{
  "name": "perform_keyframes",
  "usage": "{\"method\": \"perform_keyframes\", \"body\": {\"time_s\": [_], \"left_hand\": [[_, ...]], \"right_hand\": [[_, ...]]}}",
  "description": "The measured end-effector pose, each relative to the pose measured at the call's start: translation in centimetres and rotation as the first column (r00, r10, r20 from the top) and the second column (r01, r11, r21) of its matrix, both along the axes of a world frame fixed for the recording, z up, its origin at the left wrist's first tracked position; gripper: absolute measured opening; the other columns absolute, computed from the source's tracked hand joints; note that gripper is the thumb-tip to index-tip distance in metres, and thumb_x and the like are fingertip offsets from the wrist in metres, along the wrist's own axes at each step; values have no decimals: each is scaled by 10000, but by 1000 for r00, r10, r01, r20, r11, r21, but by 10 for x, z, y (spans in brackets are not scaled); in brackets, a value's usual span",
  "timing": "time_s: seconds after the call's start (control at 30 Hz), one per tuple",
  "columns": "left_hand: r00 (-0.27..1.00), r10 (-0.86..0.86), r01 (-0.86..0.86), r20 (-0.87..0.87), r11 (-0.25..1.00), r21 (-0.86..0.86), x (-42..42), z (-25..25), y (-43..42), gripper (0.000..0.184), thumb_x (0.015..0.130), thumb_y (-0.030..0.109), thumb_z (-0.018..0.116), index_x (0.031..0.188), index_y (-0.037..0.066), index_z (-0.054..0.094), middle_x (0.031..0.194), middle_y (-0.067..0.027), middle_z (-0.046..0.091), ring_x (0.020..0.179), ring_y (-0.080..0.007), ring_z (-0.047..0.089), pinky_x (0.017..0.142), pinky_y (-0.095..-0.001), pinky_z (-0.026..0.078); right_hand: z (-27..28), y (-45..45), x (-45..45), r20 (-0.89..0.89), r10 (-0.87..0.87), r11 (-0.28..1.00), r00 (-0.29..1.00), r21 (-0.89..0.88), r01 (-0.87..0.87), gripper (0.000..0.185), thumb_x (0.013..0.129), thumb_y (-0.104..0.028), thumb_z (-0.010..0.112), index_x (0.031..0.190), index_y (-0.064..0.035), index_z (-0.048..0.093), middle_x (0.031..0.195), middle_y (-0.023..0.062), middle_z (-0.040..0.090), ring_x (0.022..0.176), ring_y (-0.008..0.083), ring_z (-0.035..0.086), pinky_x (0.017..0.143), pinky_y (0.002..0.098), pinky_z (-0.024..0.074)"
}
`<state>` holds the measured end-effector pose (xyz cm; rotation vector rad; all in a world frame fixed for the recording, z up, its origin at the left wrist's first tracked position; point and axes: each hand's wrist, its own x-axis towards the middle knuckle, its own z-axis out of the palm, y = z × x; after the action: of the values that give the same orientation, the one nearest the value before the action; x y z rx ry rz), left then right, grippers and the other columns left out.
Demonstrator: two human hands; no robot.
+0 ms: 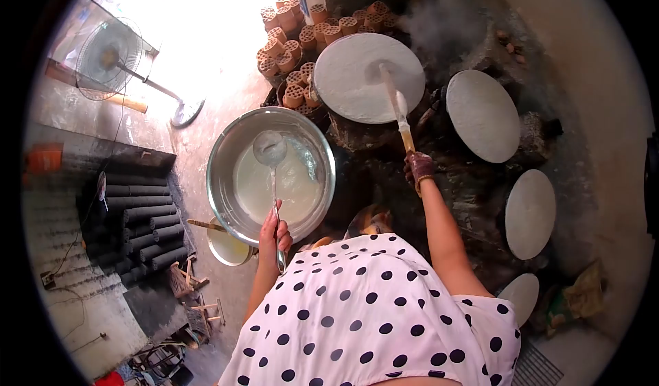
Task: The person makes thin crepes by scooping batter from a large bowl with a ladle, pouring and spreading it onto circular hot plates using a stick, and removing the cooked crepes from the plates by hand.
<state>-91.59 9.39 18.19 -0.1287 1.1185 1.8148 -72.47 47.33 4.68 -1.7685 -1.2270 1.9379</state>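
My left hand is closed round the handle of a metal ladle, whose bowl hangs over the white batter in a large metal basin. In a dark glove, my right hand grips a wooden-handled spreader. The spreader's far end lies on a round white surface at the top, where a greyish patch shows beside it. Steam blurs the area just to the right of that surface.
More round white discs curve down the right side. Clay-coloured perforated cylinders are piled behind. A standing fan is at upper left, dark cylinders are stacked below it, and a small bowl sits beside the basin.
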Motion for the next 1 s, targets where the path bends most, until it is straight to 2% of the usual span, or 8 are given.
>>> {"method": "perform_keyframes", "body": {"time_s": [0.07,0.1,0.2,0.47,0.57,0.63,0.7,1.0], "left_hand": [[1000,13,-13,13,1000,-17,4,1,17,408,1011,236,399,1401,122,374,584,41,370,354,-53,320,317,-200,285],[1000,8,-8,15,1000,-21,7,3,27,408,1011,236,399,1401,122,374,584,41,370,354,-53,320,317,-200,285],[1000,9,-9,29,1000,-16,14,11,51,401,1011,231,396,1396,120,378,587,41,371,356,-51,325,318,-198,285],[999,-12,10,49,999,41,22,10,98,386,1014,217,384,1387,118,383,596,42,368,362,-48,319,323,-191,273],[999,-26,24,24,999,45,26,9,115,385,1014,226,383,1385,122,385,595,43,364,363,-46,314,321,-191,267],[999,-23,23,25,1000,19,31,14,122,385,1014,232,382,1384,126,387,592,45,360,363,-46,312,318,-191,267],[999,-23,23,23,1000,1,32,18,128,385,1014,239,381,1383,129,388,589,47,356,363,-45,310,316,-191,266],[997,-66,66,-44,998,-6,33,23,136,390,1023,260,365,1392,135,375,594,75,342,367,-14,290,315,-188,244]], "right_hand": [[5,13,-10,-91,-63,998,994,20,65,174,826,-279,619,767,-117,594,530,23,519,368,152,472,319,304,358],[2,11,-17,-297,-123,986,947,-142,84,166,836,-257,608,757,-111,599,539,34,535,369,162,480,320,318,366],[5,-17,-32,-35,291,956,956,51,-289,160,865,-225,585,778,-94,611,562,52,557,370,178,493,323,336,375],[-23,105,37,96,192,981,977,-23,-190,241,876,-346,591,803,-118,612,564,34,549,372,157,489,340,317,377],[-14,109,17,-76,114,993,991,31,-112,235,880,-305,566,809,-86,609,540,58,554,354,191,494,341,327,388],[3,77,15,-78,308,945,948,137,-296,218,867,-295,575,826,-84,614,565,43,561,379,176,501,364,311,398],[-17,60,36,-131,421,906,898,13,-423,214,873,-291,566,840,-87,619,600,35,574,417,163,518,385,297,402],[-21,190,0,-71,183,982,981,-40,-186,295,917,-343,509,798,-95,614,595,35,583,406,162,482,392,331,382]]}}
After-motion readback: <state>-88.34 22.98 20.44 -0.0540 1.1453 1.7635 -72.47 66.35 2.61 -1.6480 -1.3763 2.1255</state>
